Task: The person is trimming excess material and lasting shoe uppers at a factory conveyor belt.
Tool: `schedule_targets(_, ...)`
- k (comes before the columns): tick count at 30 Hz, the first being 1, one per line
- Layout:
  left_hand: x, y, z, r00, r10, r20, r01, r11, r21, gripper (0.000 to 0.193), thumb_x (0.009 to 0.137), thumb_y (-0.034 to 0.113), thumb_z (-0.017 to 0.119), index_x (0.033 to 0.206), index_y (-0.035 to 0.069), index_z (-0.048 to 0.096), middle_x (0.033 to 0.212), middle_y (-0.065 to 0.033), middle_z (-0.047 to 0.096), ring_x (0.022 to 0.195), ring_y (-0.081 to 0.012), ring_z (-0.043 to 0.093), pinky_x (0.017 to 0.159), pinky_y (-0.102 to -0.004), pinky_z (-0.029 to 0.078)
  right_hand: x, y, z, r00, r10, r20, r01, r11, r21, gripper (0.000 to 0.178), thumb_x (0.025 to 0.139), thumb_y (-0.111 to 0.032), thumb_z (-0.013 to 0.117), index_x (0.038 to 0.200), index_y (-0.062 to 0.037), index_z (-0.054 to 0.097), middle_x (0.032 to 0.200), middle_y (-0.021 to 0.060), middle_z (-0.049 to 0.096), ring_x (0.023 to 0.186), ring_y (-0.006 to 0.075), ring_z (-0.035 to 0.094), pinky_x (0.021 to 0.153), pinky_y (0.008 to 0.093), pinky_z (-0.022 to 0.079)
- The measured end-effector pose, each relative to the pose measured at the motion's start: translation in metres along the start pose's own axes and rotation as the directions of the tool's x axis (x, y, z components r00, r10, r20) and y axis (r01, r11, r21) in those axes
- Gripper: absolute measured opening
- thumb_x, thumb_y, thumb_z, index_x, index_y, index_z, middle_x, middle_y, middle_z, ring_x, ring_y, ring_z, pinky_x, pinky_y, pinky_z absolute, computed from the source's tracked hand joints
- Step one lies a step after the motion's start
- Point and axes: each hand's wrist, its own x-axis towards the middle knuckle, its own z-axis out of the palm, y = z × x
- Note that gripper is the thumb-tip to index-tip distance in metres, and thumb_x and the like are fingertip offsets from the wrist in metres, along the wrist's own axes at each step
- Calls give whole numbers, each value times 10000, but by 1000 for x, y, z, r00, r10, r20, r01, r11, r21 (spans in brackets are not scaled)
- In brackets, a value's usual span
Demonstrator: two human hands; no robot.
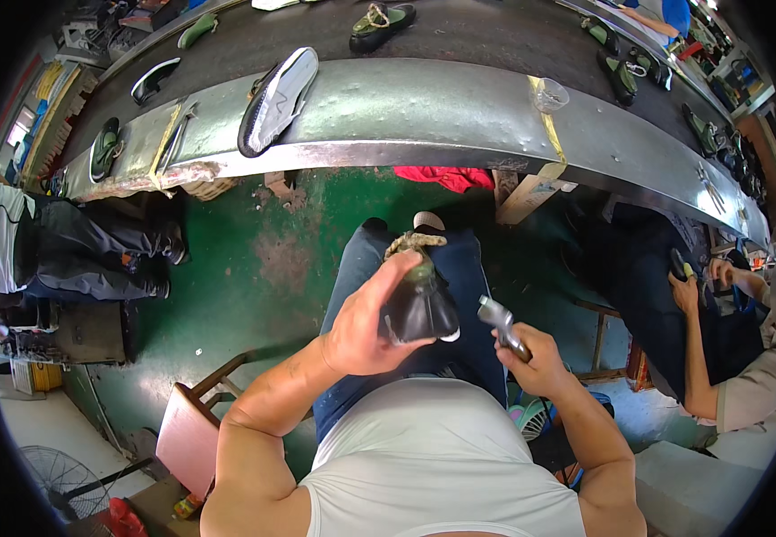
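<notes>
My left hand (366, 327) is wrapped round a black and green shoe (421, 309) above my lap. A knotted beige lace (415, 242) sits at the shoe's far end, and its shiny black end points toward me. My fingers under it are partly hidden. To the right, apart from the shoe, my right hand (533, 361) grips a short hand tool (498, 315) with a silver metal head and a dark handle. The tool's head is tilted up toward the shoe; its exact kind cannot be made out.
A metal-edged bench (406, 98) runs across ahead, its dark belt (486, 40) bearing several shoes. One white-soled shoe (278, 100) leans on the edge; a clear cup (549, 94) stands further right. Co-workers sit at left (75, 237) and right (746, 358). A pink chair (193, 438) is near my left.
</notes>
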Motion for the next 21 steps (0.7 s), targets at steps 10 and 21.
schedule_targets(10,13,6,12,959,280,40,-283,955,87,1085,651,73,914,1497,-32,243,1353,-326,517,1206,-522,556,1030,-568,460,28,8,31,989,41,-140,9,939,345,329,986,-224,614,1199,15,540,1020,66,649,889,124,611,829,287,500)
schedule_targets(21,-16,12,32,987,-162,-7,163,986,43,1039,791,75,829,1544,-21,119,1444,-290,433,1309,-390,514,1098,-449,403,46,-4,36,996,65,-67,-48,971,236,364,1013,-283,578,1206,24,553,1017,116,704,895,192,677,837,324,525)
